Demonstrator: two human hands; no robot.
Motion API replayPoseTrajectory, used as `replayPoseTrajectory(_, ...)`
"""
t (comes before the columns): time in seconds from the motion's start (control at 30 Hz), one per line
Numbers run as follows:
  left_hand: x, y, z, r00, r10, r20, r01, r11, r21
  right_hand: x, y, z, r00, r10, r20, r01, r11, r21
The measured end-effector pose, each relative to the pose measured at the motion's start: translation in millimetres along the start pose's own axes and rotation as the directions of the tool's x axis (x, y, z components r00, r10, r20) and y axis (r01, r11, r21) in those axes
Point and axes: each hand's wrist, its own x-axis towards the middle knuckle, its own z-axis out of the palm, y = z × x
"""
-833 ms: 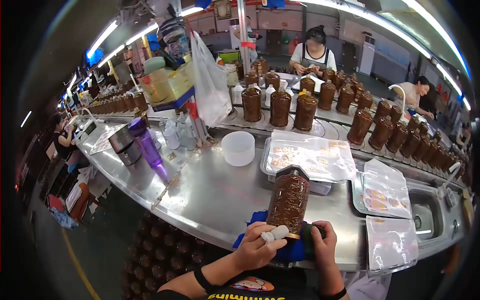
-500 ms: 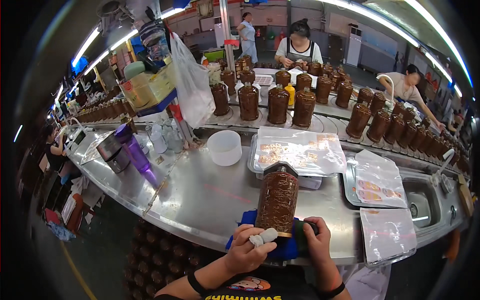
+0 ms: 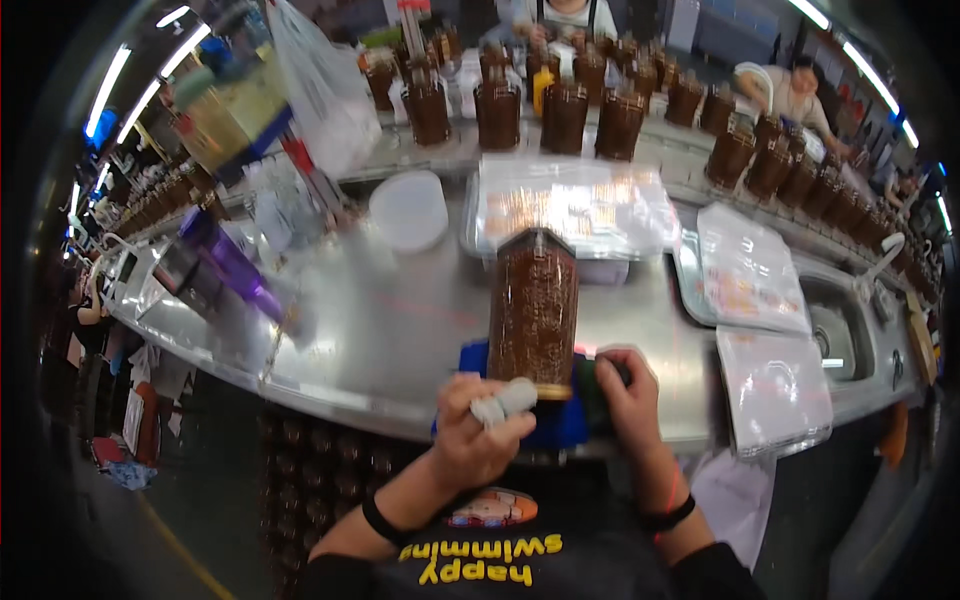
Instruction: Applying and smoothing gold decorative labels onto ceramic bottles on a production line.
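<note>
A brown patterned bottle rests over a blue cloth at the counter's near edge. Its gold-rimmed end is toward me and its dark faceted end away; I cannot tell whether it stands or lies. My left hand, fingers closed, grips a small greyish-white cloth roll at the bottle's near left corner. My right hand is on the other side, its fingers curled round a dark green pad beside the blue cloth. Motion blurs the picture, and the left palm is hidden.
Beyond the bottle lies a tray under shiny printed sheets, with a white tub to its left. More sheets lie right, before a sink. A purple bottle stands left. Brown bottles line the back ledge; co-workers sit behind.
My view has tipped downward, so the counter and bottles appear higher. Both hands keep their holds beside the bottle, with little visible shift against it.
</note>
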Motion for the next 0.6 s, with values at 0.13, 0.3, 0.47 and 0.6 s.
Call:
replayPoseTrajectory(0.13, -4, -3, -4, 1.0, -0.01, 0.028, 0.01, 1.0, -0.011, -3, 2, -2, 0.996, 0.078, 0.031, -0.082, 0.987, 0.135)
replayPoseTrajectory(0.3, 11, -7, -10, 0.987, 0.103, 0.12, -0.105, 0.994, 0.008, -3, 3, -1, 0.995, 0.086, 0.056, -0.095, 0.975, 0.201)
replayPoseTrajectory(0.47, 29, -12, -5, 0.952, 0.234, 0.2, -0.239, 0.971, 0.003, 2, 4, 3, 0.995, 0.091, 0.027, -0.095, 0.968, 0.232)
replayPoseTrajectory(0.6, 37, -11, 3, 0.907, 0.31, 0.286, -0.312, 0.949, -0.038, 0, 4, 3, 0.996, 0.085, 0.014, -0.086, 0.961, 0.261)
